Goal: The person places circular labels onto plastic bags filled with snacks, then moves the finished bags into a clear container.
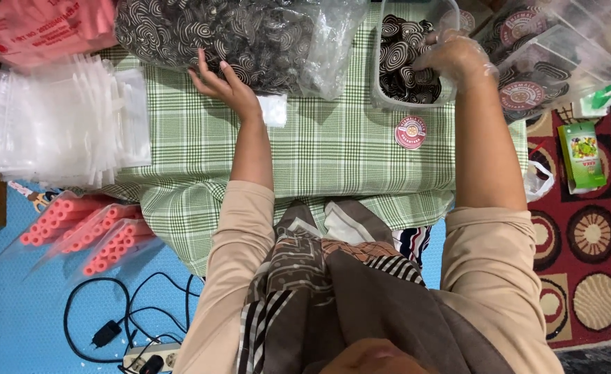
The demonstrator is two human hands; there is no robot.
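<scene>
My bare left hand [223,83] rests open against the big cookie bag [236,34] on the counter [319,152]; my gloved right hand [458,57] reaches loosely curled into the tub [411,62] of cookies, grip unclear.

Green plaid cloth [319,149] covering table. Blue mat [14,305] lying on floor at left, black cables [111,312] trailing over it. Red patterned carpet [596,256] showing at right. Even light falling.

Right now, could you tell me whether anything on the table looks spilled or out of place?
Nothing looks spilled. The swirl cookies stay inside the big bag under the left hand and the tub the gloved right hand reaches into. One round sticker lies loose on the cloth.
</scene>
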